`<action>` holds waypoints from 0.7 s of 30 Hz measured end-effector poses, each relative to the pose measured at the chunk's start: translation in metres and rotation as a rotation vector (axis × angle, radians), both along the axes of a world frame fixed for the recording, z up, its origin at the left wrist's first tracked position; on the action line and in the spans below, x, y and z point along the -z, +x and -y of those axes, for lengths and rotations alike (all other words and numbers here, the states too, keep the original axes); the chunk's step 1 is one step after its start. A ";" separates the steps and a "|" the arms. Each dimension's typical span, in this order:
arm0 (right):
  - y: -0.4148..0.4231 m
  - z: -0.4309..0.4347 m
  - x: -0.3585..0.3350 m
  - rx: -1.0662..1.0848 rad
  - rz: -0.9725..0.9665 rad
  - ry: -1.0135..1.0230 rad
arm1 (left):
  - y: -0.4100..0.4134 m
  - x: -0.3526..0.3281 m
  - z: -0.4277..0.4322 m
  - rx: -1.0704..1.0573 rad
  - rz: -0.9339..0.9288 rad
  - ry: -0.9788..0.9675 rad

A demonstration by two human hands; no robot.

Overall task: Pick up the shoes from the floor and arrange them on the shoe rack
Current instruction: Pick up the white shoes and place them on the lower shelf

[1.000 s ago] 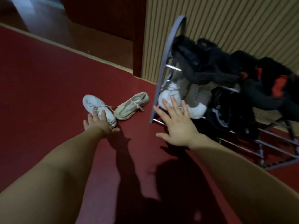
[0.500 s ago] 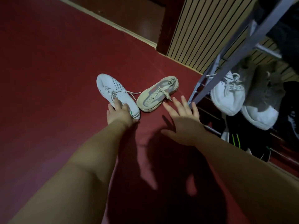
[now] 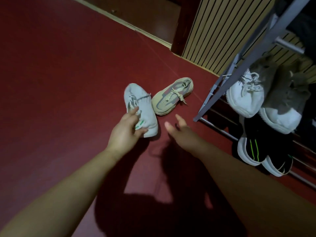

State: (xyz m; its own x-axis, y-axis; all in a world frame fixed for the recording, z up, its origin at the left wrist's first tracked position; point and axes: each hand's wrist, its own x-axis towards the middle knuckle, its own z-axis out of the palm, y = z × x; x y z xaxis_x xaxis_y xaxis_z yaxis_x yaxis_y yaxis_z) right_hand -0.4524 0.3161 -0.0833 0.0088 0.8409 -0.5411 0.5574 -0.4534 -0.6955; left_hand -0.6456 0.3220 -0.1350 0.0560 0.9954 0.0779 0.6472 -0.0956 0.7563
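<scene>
A white sneaker [image 3: 139,103] with a green heel mark is tipped on its side on the red floor. My left hand [image 3: 125,130] grips its heel end, thumb under and fingers over the opening. Beside it to the right lies a beige sneaker [image 3: 171,96], laces knotted, toe pointing toward me. My right hand [image 3: 179,129] hovers just below the beige sneaker, fingers relaxed and spread, holding nothing. The grey metal shoe rack [image 3: 239,65] stands at the right.
The rack holds a white sneaker [image 3: 244,96], a grey-and-white shoe [image 3: 283,110] and black shoes with green stripes [image 3: 256,151] lower down. A ribbed beige wall panel [image 3: 222,31] and a dark doorframe [image 3: 181,26] lie behind. Open red floor [image 3: 59,74] spreads left.
My left hand has closed around the white sneaker's heel and tipped it onto its side. My right hand moved left toward the beige sneaker. The view shifted down and closer.
</scene>
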 end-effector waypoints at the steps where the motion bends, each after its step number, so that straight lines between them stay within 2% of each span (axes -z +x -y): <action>1: -0.007 0.000 0.001 0.137 -0.154 -0.087 | -0.002 -0.008 0.017 0.063 0.031 0.038; 3: -0.021 0.003 0.005 0.299 -0.369 -0.126 | -0.002 -0.026 0.048 0.209 0.095 0.070; 5: -0.029 0.012 0.012 0.358 -0.401 -0.004 | 0.002 -0.036 0.072 0.323 0.128 0.074; 7: -0.028 0.024 0.019 0.334 -0.349 0.082 | 0.006 -0.047 0.087 0.359 0.182 0.025; 12: -0.002 0.066 0.004 0.231 -0.281 0.246 | 0.008 -0.072 0.101 0.237 0.564 -0.321; 15: 0.016 0.093 -0.016 0.079 -0.313 0.333 | 0.014 -0.083 0.108 0.282 0.574 -0.552; 18: 0.034 0.117 -0.040 -0.073 -0.367 0.350 | 0.035 -0.091 0.119 0.455 0.616 -0.475; 21: 0.057 0.136 -0.060 -0.108 -0.379 0.376 | 0.062 -0.100 0.126 0.475 0.636 -0.404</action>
State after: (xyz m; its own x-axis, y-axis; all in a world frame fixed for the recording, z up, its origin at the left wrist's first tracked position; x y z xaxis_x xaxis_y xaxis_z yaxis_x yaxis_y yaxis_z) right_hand -0.3951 0.1802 -0.0233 -0.2262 0.9622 -0.1514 0.2654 -0.0887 -0.9600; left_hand -0.5834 0.1959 -0.0353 0.5353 0.8365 -0.1168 0.0537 0.1043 0.9931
